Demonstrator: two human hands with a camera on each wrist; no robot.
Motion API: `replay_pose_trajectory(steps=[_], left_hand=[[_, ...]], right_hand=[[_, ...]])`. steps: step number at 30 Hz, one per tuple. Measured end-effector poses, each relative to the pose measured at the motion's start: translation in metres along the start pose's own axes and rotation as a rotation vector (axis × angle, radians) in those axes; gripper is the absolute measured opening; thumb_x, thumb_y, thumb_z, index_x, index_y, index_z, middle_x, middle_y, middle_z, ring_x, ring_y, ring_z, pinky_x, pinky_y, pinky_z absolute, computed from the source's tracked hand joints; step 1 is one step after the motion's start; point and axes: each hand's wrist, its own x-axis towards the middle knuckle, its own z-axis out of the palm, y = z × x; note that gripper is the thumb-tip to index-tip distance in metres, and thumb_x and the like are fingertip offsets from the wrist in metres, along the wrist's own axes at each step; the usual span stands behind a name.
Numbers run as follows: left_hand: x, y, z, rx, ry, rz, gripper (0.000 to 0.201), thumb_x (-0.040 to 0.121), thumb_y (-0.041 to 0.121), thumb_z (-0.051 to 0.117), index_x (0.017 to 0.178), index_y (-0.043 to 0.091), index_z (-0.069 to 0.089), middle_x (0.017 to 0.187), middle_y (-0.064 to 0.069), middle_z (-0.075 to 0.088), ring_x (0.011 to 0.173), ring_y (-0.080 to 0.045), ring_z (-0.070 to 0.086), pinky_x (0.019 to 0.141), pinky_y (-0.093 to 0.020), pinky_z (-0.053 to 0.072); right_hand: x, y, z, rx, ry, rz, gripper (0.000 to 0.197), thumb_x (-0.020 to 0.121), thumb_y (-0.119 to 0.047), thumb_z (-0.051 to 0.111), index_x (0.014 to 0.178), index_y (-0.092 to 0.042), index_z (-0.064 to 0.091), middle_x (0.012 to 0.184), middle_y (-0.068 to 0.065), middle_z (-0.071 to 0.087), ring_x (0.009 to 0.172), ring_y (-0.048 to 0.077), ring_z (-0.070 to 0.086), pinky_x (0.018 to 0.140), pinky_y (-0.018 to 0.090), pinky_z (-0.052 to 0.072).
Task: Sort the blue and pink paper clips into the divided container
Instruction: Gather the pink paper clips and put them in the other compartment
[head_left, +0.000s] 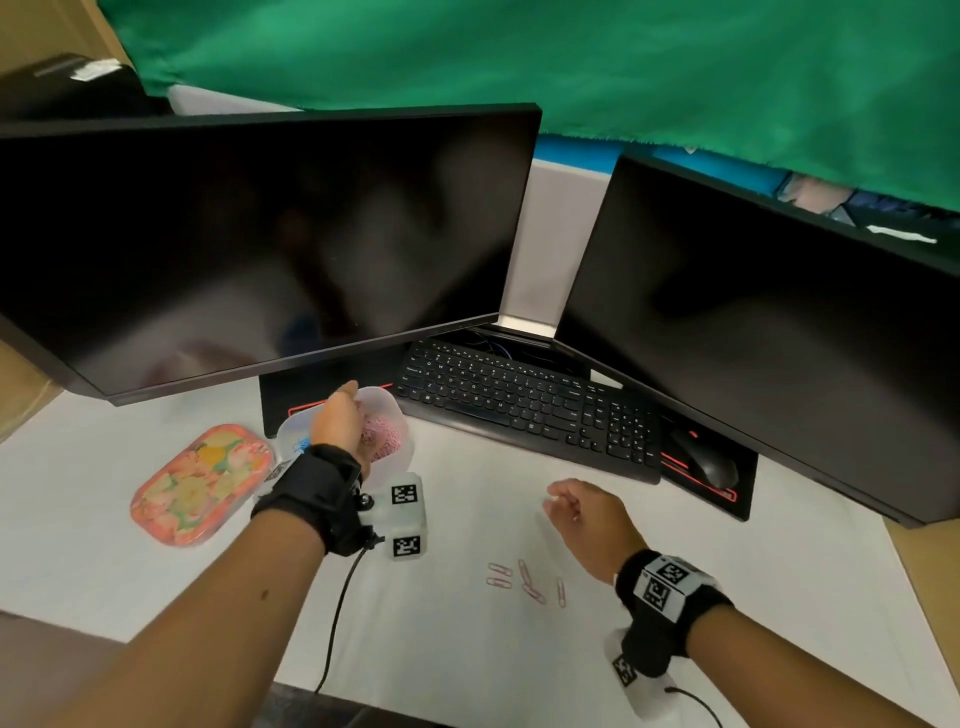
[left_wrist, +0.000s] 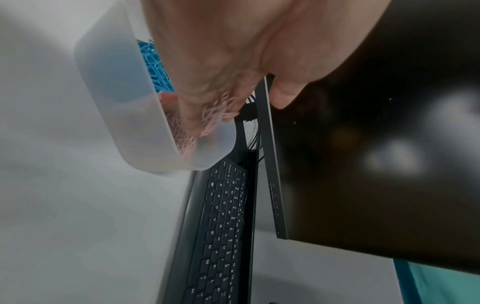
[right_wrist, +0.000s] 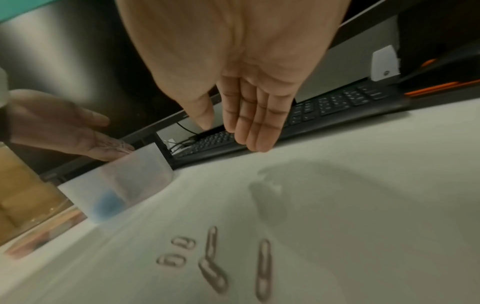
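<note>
A translucent divided container (head_left: 400, 457) stands at the foot of the left monitor. Blue paper clips (left_wrist: 153, 61) fill its left compartment and pink paper clips (head_left: 384, 436) its right one. My left hand (head_left: 343, 415) hovers over the pink side with fingers stretched out and the thumb apart; pale pink clips (left_wrist: 218, 115) show loose at its fingertips. Several pink clips (head_left: 524, 582) lie on the white table near me. My right hand (head_left: 566, 506) hangs above and beyond them, fingers straight, holding nothing. The right wrist view shows the same clips (right_wrist: 213, 263) under the open palm (right_wrist: 231, 131).
A floral pink and orange lid (head_left: 202, 483) lies left of the container. A black keyboard (head_left: 524, 405) and a mouse (head_left: 706, 460) sit behind, under two dark monitors (head_left: 260, 249). A wrist-camera cable (head_left: 337, 613) trails across the table's near edge.
</note>
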Motion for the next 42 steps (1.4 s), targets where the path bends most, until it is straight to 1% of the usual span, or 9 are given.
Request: replay_pose_trajectory(steps=[2, 4, 8, 10, 13, 17, 31, 37, 42], left_hand=[[0.002, -0.001, 0.005, 0.120, -0.019, -0.004, 0.046, 0.095, 0.037, 0.050, 0.134, 0.013, 0.045, 0.120, -0.012, 0.051, 0.116, -0.030, 0.051, 0.102, -0.042, 0.043], [-0.001, -0.004, 0.009, 0.238, -0.020, 0.060, 0.030, 0.095, 0.032, 0.052, 0.120, 0.016, 0.053, 0.111, -0.012, 0.058, 0.111, -0.029, 0.055, 0.101, -0.038, 0.043], [-0.019, -0.030, 0.007, 0.864, -0.195, 0.635, 0.014, 0.093, 0.012, 0.055, 0.095, 0.018, 0.068, 0.104, -0.002, 0.067, 0.096, -0.019, 0.060, 0.093, -0.029, 0.045], [-0.030, -0.053, 0.007, 1.213, -0.381, 0.768, 0.014, 0.088, 0.011, 0.060, 0.092, 0.019, 0.070, 0.095, 0.003, 0.069, 0.082, -0.015, 0.062, 0.082, -0.022, 0.048], [-0.037, -0.092, 0.007, 1.637, -0.645, 0.742, 0.019, 0.085, 0.022, 0.061, 0.103, 0.024, 0.067, 0.097, 0.008, 0.060, 0.082, -0.011, 0.056, 0.078, -0.021, 0.045], [-0.037, -0.138, -0.001, 1.982, -0.823, 0.710, 0.036, 0.084, 0.030, 0.062, 0.118, 0.019, 0.058, 0.117, -0.002, 0.052, 0.106, -0.024, 0.056, 0.089, -0.034, 0.047], [-0.032, -0.160, -0.006, 1.900, -0.837, 0.835, 0.022, 0.093, 0.020, 0.050, 0.107, 0.020, 0.067, 0.110, -0.002, 0.060, 0.100, -0.025, 0.059, 0.082, -0.030, 0.046], [-0.030, -0.161, -0.004, 1.842, -0.782, 0.809, 0.043, 0.088, 0.026, 0.059, 0.128, 0.020, 0.045, 0.120, -0.002, 0.051, 0.105, -0.025, 0.057, 0.085, -0.034, 0.047], [-0.026, -0.160, 0.005, 1.877, -0.810, 0.827, 0.039, 0.088, 0.026, 0.059, 0.126, 0.020, 0.053, 0.119, -0.001, 0.048, 0.106, -0.023, 0.055, 0.087, -0.035, 0.050]], right_hand=[[-0.010, 0.013, -0.001, -0.067, -0.042, 0.033, 0.028, 0.093, -0.027, 0.054, 0.120, -0.019, 0.058, 0.108, -0.004, 0.062, 0.095, 0.008, 0.058, 0.085, 0.020, 0.047], [-0.021, 0.025, -0.003, -0.102, -0.067, 0.090, 0.027, 0.093, -0.023, 0.055, 0.119, -0.018, 0.059, 0.105, -0.004, 0.060, 0.092, 0.008, 0.057, 0.080, 0.016, 0.044], [-0.044, 0.044, 0.003, -0.165, -0.090, 0.196, 0.022, 0.087, -0.024, 0.062, 0.108, -0.018, 0.061, 0.093, -0.006, 0.057, 0.084, 0.008, 0.056, 0.072, 0.014, 0.042], [-0.054, 0.047, 0.013, -0.208, -0.110, 0.209, 0.018, 0.084, -0.029, 0.065, 0.098, -0.019, 0.061, 0.087, -0.007, 0.055, 0.080, 0.011, 0.055, 0.068, 0.014, 0.040], [-0.062, 0.039, 0.029, -0.288, -0.155, 0.149, 0.020, 0.085, -0.031, 0.062, 0.071, -0.025, 0.047, 0.076, -0.010, 0.048, 0.070, 0.009, 0.048, 0.056, 0.009, 0.032], [-0.058, 0.023, 0.047, -0.301, -0.119, 0.114, 0.017, 0.086, -0.026, 0.058, 0.072, -0.021, 0.050, 0.088, 0.002, 0.056, 0.075, 0.015, 0.047, 0.067, 0.021, 0.039], [-0.033, 0.018, 0.060, -0.272, -0.105, 0.037, 0.015, 0.090, -0.020, 0.053, 0.095, -0.009, 0.063, 0.099, 0.006, 0.060, 0.088, 0.020, 0.054, 0.072, 0.022, 0.037], [-0.028, 0.014, 0.057, -0.272, -0.087, 0.025, 0.016, 0.090, -0.016, 0.051, 0.097, -0.008, 0.064, 0.099, 0.007, 0.061, 0.081, 0.015, 0.048, 0.072, 0.023, 0.043], [-0.030, 0.014, 0.060, -0.280, -0.087, 0.018, 0.019, 0.092, -0.014, 0.048, 0.094, -0.008, 0.066, 0.096, 0.007, 0.061, 0.083, 0.018, 0.055, 0.073, 0.025, 0.048]])
